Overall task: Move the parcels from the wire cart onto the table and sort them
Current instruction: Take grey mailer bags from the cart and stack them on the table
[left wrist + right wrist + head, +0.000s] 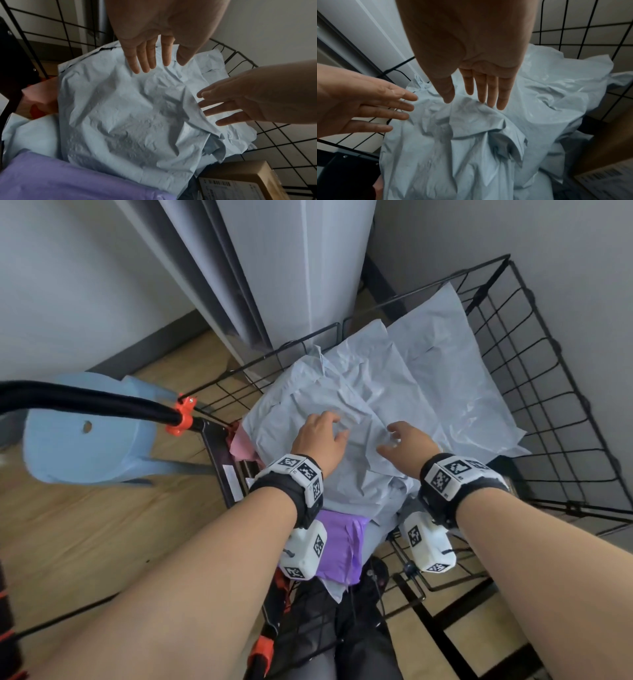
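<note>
Both hands, fingers straight and spread and gripping nothing, hover over the top grey parcel in the wire cart, left hand above its left half, right hand above its right edge.

From above, the black wire-mesh cart is open, so my hands drop in freely. Its mesh walls fence the load at 12, 3 and 9 o'clock. Crumpled pale blue plastic mailer bags fill the basket almost to the rim, leaving little room down the sides. At 6 o'clock a purple plastic mailer packs the near edge; at 5 o'clock a brown cardboard box with a printed label wedges against the mesh. At 9 o'clock the black padded handle bar with an orange clamp and a light blue plastic stool crowd my left forearm's side.
</note>
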Tool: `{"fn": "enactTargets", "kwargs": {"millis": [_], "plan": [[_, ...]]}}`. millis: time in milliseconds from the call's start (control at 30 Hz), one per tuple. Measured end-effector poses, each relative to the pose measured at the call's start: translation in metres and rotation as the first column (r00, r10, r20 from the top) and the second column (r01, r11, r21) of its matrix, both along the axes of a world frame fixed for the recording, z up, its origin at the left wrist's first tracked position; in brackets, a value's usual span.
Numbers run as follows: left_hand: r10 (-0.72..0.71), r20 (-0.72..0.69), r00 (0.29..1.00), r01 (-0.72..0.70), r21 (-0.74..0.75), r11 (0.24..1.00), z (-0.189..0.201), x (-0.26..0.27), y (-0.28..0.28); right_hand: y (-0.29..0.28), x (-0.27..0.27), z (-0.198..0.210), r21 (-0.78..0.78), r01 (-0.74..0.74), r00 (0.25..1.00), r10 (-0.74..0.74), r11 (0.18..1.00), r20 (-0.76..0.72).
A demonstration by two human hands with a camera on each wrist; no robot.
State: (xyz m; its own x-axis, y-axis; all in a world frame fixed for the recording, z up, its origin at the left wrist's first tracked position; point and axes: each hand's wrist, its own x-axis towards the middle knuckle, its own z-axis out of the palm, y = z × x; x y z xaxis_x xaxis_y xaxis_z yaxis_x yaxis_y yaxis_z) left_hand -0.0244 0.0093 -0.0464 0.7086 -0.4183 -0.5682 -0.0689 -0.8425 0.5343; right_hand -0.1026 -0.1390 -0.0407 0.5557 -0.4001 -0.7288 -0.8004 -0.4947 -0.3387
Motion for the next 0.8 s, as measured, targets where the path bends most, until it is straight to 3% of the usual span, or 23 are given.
{"fn": "enactTargets", "kwargs": {"millis": [233, 400, 567, 800], "plan": [[0.019, -0.042, 0.999, -0.019, 0.004, 1.0, -0.012, -0.002, 0.004, 0.007, -0.001, -0.01, 0.047, 0.102, 0.995, -0.102, 0.994, 0.002], [0.052, -0.034, 0.998, -0.052, -0.009, 0.999, -0.002, -0.002, 0.004, 0.007, -0.001, 0.006, 0.023, 0.061, 0.997, -0.062, 0.998, 0.042], [0.113, -0.018, 0.993, -0.113, -0.027, 0.993, 0.024, 0.001, 0.003, 0.002, -0.004, 0.046, 0.068, 0.094, 0.991, -0.1, 0.993, 0.092], [0.066, -0.001, 0.998, -0.066, -0.016, 0.998, 0.089, -0.001, -0.014, -0.013, -0.014, 0.117, 0.119, 0.161, 0.962, -0.183, 0.98, 0.201]]}}
